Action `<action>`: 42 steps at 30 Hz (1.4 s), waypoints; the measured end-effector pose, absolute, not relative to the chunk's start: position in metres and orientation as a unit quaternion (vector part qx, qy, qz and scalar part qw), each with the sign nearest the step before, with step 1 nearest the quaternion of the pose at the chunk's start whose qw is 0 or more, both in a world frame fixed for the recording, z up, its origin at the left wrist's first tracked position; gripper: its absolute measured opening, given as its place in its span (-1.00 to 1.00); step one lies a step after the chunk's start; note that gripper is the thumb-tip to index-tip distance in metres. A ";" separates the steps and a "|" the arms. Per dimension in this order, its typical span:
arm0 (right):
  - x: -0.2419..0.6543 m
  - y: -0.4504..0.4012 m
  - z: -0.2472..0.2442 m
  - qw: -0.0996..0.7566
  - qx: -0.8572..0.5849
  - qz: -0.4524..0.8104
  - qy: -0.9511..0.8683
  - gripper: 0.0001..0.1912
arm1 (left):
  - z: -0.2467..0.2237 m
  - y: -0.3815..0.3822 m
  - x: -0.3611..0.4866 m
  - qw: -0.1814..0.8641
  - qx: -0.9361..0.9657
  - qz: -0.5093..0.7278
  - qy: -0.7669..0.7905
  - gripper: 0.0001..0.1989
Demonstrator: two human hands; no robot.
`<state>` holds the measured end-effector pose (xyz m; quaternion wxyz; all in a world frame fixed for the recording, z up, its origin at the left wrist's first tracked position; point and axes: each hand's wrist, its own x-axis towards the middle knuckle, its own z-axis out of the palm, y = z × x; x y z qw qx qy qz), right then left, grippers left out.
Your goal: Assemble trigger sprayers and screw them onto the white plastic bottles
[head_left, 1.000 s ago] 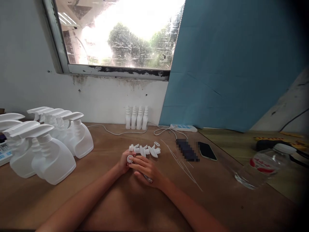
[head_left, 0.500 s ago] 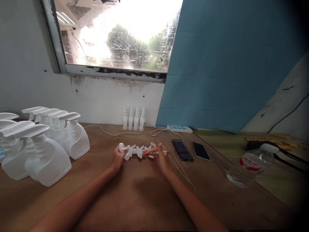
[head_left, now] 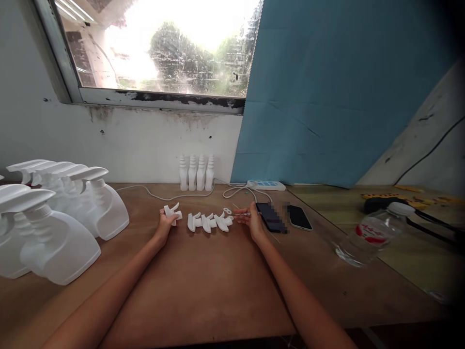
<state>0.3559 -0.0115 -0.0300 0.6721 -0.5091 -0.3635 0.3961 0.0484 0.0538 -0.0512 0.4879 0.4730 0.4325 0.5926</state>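
Observation:
My left hand (head_left: pixel 166 224) is closed around a white spray trigger head (head_left: pixel 173 213), raised a little at the left end of a row. To its right, three more white trigger heads lie side by side on the table: a left one (head_left: pixel 193 222), a middle one (head_left: pixel 208 223) and a right one (head_left: pixel 223 222). A small white two-ringed piece (head_left: pixel 227 211) is just behind the right one. My right hand (head_left: pixel 252 222) pinches a thin rod-like tool (head_left: pixel 241 214) pointing left; its exact kind is too small to tell.
Large white spray bottles (head_left: pixel 67 242) crowd the left side. Several small white bottles (head_left: pixel 196 173) stand by the wall. Two phones, a dark one (head_left: pixel 267 215) and another (head_left: pixel 300 217), lie right of my hand. A power strip (head_left: pixel 267 185) and a clear water bottle (head_left: pixel 374 237) are beyond.
My left hand has moved left with one trigger head, away from the others. My right hand has drawn back to the right from the row with the thin tool. The view has shifted slightly.

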 end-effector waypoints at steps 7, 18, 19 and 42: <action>0.357 -0.013 -0.033 0.688 -0.514 0.379 -0.345 -0.26 | -0.050 0.051 0.049 0.463 0.531 0.562 0.434 -0.40; 0.357 -0.013 -0.032 0.687 -0.512 0.393 -0.334 -0.29 | -0.041 0.037 0.043 0.158 0.715 0.379 0.565 -0.66; 0.357 -0.013 -0.032 0.688 -0.511 0.392 -0.334 -0.29 | -0.042 0.037 0.042 0.128 0.728 0.359 0.569 -0.68; 0.353 -0.017 -0.027 0.712 -0.447 0.413 -0.351 -0.37 | -0.023 -0.108 -0.148 -0.148 0.376 0.537 0.740 -0.29</action>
